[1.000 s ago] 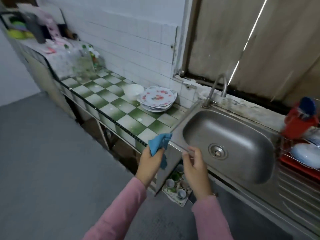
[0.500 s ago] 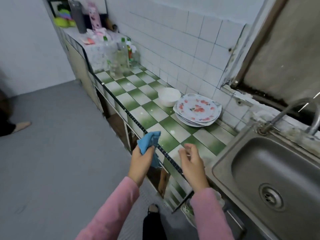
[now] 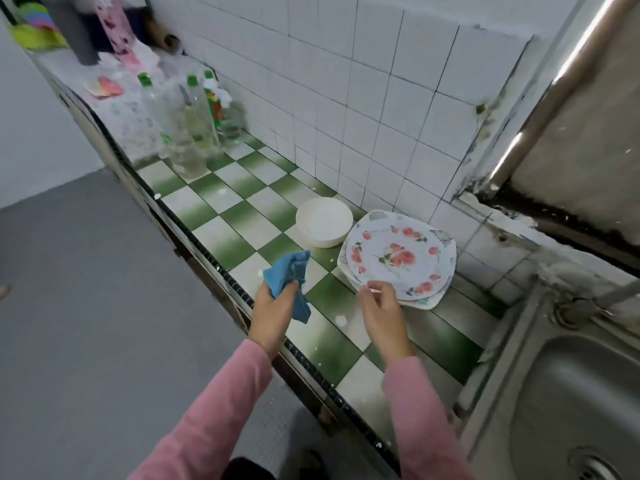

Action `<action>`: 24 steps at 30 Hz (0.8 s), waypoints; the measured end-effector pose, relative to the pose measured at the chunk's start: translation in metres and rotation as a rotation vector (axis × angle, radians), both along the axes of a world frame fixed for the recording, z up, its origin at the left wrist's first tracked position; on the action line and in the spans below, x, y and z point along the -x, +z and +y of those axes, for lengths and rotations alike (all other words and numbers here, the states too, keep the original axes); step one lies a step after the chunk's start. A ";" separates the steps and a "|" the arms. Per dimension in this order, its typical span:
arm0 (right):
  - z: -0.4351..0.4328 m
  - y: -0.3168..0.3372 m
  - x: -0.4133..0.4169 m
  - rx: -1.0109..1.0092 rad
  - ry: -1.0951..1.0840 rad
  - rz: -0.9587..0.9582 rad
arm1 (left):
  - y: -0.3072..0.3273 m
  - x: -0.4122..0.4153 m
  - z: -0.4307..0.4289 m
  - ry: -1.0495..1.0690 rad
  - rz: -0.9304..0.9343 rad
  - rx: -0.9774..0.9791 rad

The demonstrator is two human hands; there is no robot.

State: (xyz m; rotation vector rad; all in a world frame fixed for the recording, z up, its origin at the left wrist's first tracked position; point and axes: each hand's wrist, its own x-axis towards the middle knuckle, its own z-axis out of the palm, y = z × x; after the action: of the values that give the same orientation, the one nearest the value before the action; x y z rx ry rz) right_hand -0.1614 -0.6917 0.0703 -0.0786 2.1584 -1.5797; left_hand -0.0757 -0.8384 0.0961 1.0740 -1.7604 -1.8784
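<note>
While the left hand (image 3: 275, 308) grips the blue cloth (image 3: 288, 271) upright, the right hand (image 3: 382, 311), relaxed, touches the top plate (image 3: 398, 258)

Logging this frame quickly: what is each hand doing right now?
Left hand: grips the blue cloth.
Right hand: fingers at the near rim of the floral plate; whether they grip it cannot be told.

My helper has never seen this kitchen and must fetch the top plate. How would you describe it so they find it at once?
Start at the steel sink; the green-and-white checked counter runs to its left. Near the wall tiles sits a stack of plates, and the top plate is white with red flowers, unlike the plain white bowl beside it.
</note>
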 end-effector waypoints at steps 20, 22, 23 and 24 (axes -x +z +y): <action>-0.216 -0.077 0.147 0.205 -0.507 -0.744 | -0.031 0.177 -0.200 -0.279 -0.160 0.021; -0.229 -0.083 0.160 0.244 -0.574 -0.789 | -0.035 0.188 -0.215 -0.332 -0.175 0.046; -0.234 -0.085 0.165 0.252 -0.598 -0.805 | -0.035 0.193 -0.221 -0.356 -0.181 0.056; -0.239 -0.088 0.169 0.251 -0.625 -0.810 | -0.037 0.198 -0.227 -0.373 -0.177 0.053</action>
State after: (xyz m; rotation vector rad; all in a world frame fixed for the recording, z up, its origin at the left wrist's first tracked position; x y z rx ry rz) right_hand -0.3301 -0.9302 -0.0180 1.0570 1.3849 -1.7556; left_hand -0.2738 -1.0656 0.0595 0.9702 -2.2282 -1.9783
